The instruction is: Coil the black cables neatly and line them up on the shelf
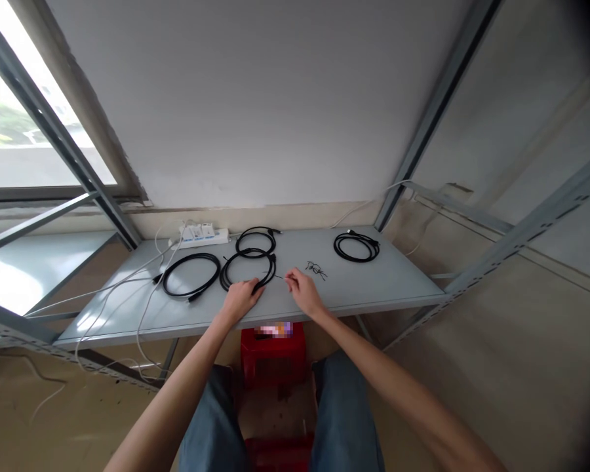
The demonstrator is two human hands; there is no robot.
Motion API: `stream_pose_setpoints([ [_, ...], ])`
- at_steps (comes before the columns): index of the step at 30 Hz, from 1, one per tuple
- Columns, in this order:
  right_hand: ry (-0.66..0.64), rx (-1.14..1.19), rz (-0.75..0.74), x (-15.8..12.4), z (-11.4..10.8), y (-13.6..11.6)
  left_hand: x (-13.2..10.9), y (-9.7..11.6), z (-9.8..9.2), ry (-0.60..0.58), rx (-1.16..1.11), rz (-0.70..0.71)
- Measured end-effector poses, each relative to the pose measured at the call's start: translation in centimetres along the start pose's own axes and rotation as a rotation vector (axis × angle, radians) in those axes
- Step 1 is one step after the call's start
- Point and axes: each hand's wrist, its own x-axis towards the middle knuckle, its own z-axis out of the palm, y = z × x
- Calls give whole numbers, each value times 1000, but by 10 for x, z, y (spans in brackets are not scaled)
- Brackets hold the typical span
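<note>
Hands working at a coiled black cable; directions are being read with this coil as the clock's centre. The left hand is resting on the coil's near edge, about six o'clock; whether its fingers are closing round the cable cannot be told. The right hand, well apart from the left, between three and four, is pinching a thin dark tie. Good handling is probably calling for a steady left hand, keeping the loops flat and gathered, and a light pinch leaving the tie's length free. Spare ties are lying at three. The grey shelf is also bearing a second coil at nine, a smaller coil at twelve, a fourth coil towards two and a white power strip at ten. A window is admitting daylight at ten; a pale wall is standing behind; a red object is sitting below, at six.
</note>
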Motion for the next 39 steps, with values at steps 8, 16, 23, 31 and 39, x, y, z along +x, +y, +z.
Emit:
stream_pose_setpoints([
  [8,61,22,38,31,59,11,1,-7,6,138,-167,199],
  [16,16,-221,-4,22,57,5,-2,-6,5,155,15,99],
  [23,-73,-355,-112,16,59,3,0,-6,7,87,17,34],
  [31,-70,-399,-96,13,58,1,-2,-5,1,138,-24,95],
  [39,-18,-207,-54,15,57,-3,-4,-5,-1,179,14,153],
])
